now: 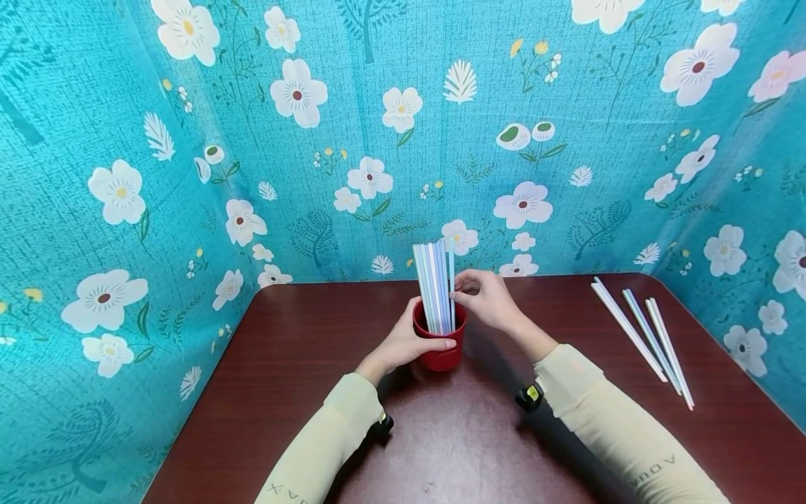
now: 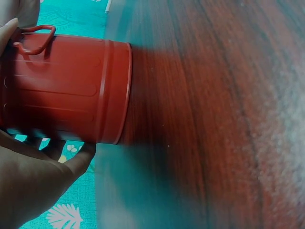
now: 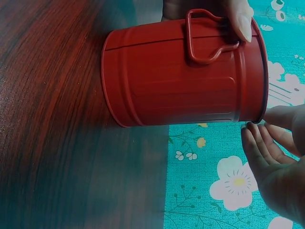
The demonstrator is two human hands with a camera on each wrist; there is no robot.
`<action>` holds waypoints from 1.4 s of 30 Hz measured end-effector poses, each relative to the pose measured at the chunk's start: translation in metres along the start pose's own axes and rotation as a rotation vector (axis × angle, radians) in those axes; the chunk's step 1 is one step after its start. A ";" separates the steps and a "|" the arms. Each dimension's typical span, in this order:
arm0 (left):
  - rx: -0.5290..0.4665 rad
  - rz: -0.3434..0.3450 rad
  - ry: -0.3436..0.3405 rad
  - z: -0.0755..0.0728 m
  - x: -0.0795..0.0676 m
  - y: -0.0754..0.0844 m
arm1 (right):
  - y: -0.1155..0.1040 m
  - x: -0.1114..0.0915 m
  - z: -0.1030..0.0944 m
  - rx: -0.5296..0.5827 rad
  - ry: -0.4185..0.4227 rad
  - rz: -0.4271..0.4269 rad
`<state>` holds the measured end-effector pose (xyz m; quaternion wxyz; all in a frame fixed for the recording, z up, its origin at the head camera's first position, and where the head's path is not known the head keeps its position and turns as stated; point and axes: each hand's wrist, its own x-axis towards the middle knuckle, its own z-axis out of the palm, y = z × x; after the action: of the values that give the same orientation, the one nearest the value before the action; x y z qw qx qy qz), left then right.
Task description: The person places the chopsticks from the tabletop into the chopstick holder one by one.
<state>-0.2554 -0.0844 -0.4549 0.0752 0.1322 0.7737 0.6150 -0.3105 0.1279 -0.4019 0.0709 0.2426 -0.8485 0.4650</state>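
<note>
- Pale sticks [image 1: 431,280] stand bunched in a red cup [image 1: 441,360] on the table [image 1: 302,350].
- Left forearm [image 1: 321,437] slants forward and inward; the left hand [image 1: 406,339] curls round the cup, thumb across its front.
- Right forearm [image 1: 623,420] angles inward; the right hand [image 1: 490,299], beside the cup's rim, pinches the rightmost stick [image 1: 451,262] between thumb and fingertips.
</note>
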 end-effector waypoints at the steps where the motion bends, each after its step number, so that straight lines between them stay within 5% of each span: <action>1: -0.001 0.001 -0.001 0.000 0.000 0.000 | 0.001 0.000 0.000 -0.003 -0.003 0.004; 10: 0.021 -0.003 0.003 0.000 -0.001 0.000 | 0.002 -0.003 -0.008 0.028 -0.010 0.042; 20: 0.025 -0.016 0.013 0.001 -0.001 -0.002 | 0.011 -0.007 -0.042 -0.073 0.019 0.085; 33: 0.023 0.006 0.006 -0.004 0.003 0.001 | 0.057 -0.015 -0.107 -0.287 0.113 0.144; 42: 0.018 -0.003 -0.003 -0.001 0.000 -0.001 | 0.113 -0.037 -0.145 -0.415 0.101 0.207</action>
<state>-0.2559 -0.0856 -0.4559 0.0758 0.1327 0.7792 0.6078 -0.3473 0.3103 -0.4191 0.1138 0.1110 -0.9415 0.2971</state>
